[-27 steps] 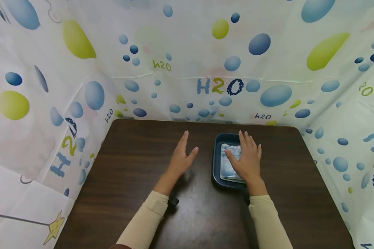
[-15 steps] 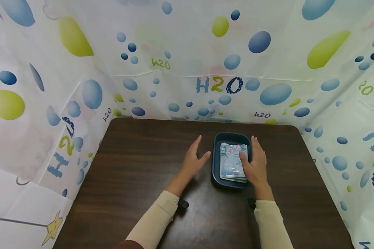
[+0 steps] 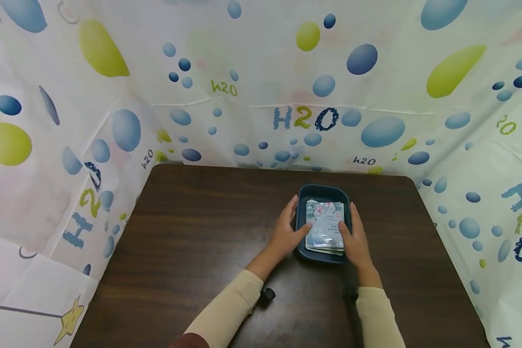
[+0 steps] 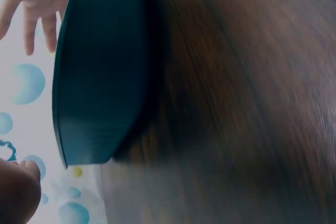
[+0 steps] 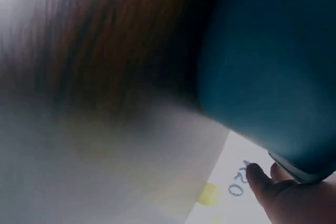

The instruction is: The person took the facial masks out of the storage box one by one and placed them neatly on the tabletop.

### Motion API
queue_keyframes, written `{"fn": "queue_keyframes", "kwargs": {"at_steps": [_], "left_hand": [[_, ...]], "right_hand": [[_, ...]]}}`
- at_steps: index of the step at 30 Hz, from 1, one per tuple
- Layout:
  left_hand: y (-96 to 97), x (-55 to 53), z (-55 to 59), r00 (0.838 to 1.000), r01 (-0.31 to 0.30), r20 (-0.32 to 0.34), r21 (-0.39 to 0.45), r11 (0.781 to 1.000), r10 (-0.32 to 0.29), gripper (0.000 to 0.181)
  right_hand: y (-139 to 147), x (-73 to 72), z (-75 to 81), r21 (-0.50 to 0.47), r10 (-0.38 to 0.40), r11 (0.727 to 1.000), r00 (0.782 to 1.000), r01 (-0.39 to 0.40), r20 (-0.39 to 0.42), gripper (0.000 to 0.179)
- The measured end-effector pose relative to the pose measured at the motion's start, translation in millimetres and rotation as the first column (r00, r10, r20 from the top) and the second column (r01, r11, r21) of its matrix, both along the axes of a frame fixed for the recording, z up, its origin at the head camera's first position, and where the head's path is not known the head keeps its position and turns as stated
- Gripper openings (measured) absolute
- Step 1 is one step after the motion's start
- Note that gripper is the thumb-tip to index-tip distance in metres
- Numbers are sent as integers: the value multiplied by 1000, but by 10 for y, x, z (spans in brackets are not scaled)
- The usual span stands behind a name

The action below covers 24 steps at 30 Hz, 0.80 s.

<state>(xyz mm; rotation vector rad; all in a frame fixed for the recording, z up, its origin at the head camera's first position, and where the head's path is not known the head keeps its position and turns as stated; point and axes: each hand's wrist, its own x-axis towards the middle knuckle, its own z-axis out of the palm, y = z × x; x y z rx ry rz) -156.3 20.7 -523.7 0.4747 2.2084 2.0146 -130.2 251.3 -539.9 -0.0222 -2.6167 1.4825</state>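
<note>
A dark blue plastic tub [image 3: 324, 191] stands on the table, holding a small stack of pale blue flower-printed packets [image 3: 325, 229]. My left hand [image 3: 288, 231] is at the tub's left side, its thumb reaching over the rim towards the packets' edge. On the opposite side, my right hand [image 3: 356, 241] has its fairly straight fingers along the outer wall and its thumb over the rim. From the left wrist, the tub's side wall [image 4: 102, 72] fills the middle, with spread fingers [image 4: 48, 27] beyond its rim. The right wrist view shows the tub wall [image 5: 262, 77] blurred and close.
The dark brown wooden table [image 3: 209, 217] extends to both sides and in front of the tub. A white curtain [image 3: 252, 63] with blue and green dots and H2O lettering hangs behind and at both sides. A small black device [image 3: 268, 294] sits at the left wrist.
My left hand has moved right, up to the tub's left side. The right hand has drawn back from over the packets to the tub's right side. The tub has stayed in place.
</note>
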Motion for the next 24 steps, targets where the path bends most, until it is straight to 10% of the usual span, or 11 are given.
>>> {"fn": "queue_keyframes", "kwargs": {"at_steps": [8,15,24], "left_hand": [[317,-2,-62,998,19,59,127,992,-27,85],[525,-68,-144,988,-89,141,159,983,67,85],[613,-212,-119,929,-113,364,101,988,69,97]], "right_hand": [[7,64,-144,-52,-12,999,1000,11,-20,71],[14,108,-261,-44,-14,999,1000,14,16,76],[62,80,-318,26,-29,999,996,27,87,86]]}}
